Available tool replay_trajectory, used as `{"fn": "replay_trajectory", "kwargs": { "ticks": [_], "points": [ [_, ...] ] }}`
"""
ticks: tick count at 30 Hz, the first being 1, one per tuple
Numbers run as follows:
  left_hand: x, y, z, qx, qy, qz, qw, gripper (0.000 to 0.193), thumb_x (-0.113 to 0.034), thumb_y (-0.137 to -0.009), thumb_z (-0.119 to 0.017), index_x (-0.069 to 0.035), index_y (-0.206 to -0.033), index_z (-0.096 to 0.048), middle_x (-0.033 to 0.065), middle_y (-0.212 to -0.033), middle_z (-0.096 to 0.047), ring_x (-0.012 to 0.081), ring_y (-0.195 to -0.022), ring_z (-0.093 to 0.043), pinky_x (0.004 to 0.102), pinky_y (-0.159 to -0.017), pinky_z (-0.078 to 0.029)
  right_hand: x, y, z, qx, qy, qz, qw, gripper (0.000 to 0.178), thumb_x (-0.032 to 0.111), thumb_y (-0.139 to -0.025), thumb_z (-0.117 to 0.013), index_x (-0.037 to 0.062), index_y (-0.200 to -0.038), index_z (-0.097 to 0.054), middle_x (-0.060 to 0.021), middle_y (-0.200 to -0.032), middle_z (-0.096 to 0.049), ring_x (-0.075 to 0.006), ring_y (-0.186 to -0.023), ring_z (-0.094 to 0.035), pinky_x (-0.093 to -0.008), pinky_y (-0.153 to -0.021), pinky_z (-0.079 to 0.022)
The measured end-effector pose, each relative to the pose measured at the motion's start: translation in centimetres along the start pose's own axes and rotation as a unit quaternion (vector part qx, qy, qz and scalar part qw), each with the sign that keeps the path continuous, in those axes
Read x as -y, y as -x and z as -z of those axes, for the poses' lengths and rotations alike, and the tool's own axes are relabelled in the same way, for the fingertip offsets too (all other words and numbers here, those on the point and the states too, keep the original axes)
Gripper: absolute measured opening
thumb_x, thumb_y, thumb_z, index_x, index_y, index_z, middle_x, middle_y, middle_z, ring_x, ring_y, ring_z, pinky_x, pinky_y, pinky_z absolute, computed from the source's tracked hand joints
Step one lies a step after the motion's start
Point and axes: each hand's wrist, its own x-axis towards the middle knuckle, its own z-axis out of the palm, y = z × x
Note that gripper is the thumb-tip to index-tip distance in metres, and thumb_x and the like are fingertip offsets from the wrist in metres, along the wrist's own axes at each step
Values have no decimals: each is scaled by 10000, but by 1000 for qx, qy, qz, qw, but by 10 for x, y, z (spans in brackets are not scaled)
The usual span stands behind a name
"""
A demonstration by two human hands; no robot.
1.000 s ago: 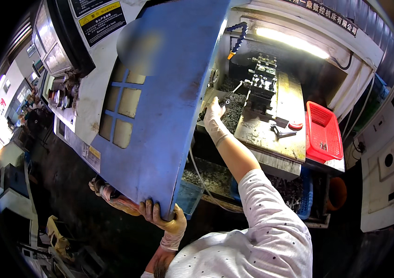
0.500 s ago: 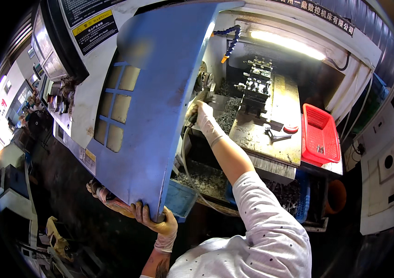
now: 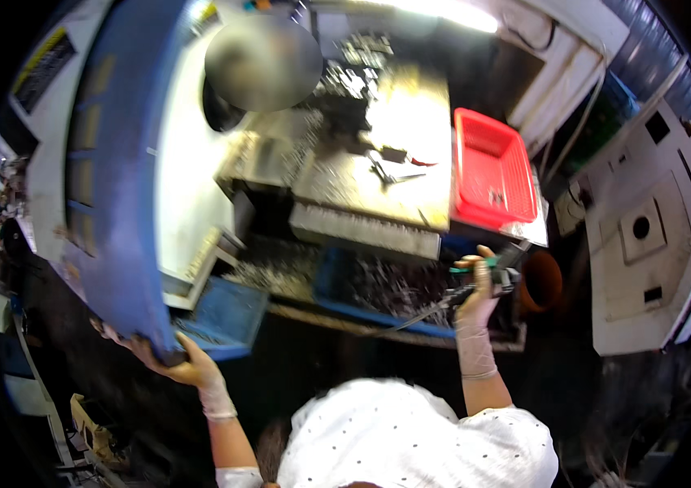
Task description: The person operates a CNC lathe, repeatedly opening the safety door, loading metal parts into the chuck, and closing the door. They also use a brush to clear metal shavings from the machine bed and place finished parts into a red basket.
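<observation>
Dark floor (image 3: 313, 370), hands (image 3: 477, 302) wide apart

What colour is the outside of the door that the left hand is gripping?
The door is blue outside, seen best in the head view.

The blue door (image 3: 122, 236) and the lamp (image 3: 467, 16) run off the view's top edge. Along the machine bed's (image 3: 370, 191) left edge, the metal fixture (image 3: 353, 81) is smeared; near its right edge, a red item (image 3: 422, 162) is too blurred to identify. The red basket's (image 3: 488, 163) contents are too small to tell. The right hand (image 3: 477, 305) partly hides a dark tool (image 3: 510, 276).
</observation>
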Motion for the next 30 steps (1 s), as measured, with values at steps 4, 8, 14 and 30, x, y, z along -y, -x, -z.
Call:
{"fn": "replay_trajectory", "kwargs": {
  "ticks": [4,8,14,30],
  "points": [
    [-17,-10,5,-14,1,30,999,538,-9,-657,-542,49,-1096,-238,177,-1120,-306,264,-1022,-338,347,-864,-279,17,-26,170,-192,21,-124,973,270,200,-678,-552,5,-849,-477,-139,-784,-530,-242,-680,-521,-311,-616,-424],
    [-12,-7,0,-20,29,24,999,517,27,-638,-524,31,-1081,-256,159,-1118,-312,255,-1013,-346,342,-859,-286,-16,-43,203,-315,440,53,839,316,205,-656,-566,-14,-864,-473,-163,-821,-518,-269,-776,-488,-322,-713,-383],
    [-8,-6,1,-26,17,35,999,527,26,-618,-517,20,-1081,-265,154,-1109,-325,243,-993,-364,328,-846,-295,-51,-55,87,234,669,132,693,196,138,-649,-494,52,-824,-519,-110,-833,-495,-273,-816,-463,-342,-712,-369],
    [-22,-5,4,-26,29,75,996,548,57,-638,-455,31,-1117,-189,172,-1149,-271,268,-1065,-287,361,-889,-222,-54,-59,65,204,520,-247,792,171,170,-704,-452,40,-795,-515,-68,-561,-498,-162,-480,-481,-247,-468,-382]
  ]
}}
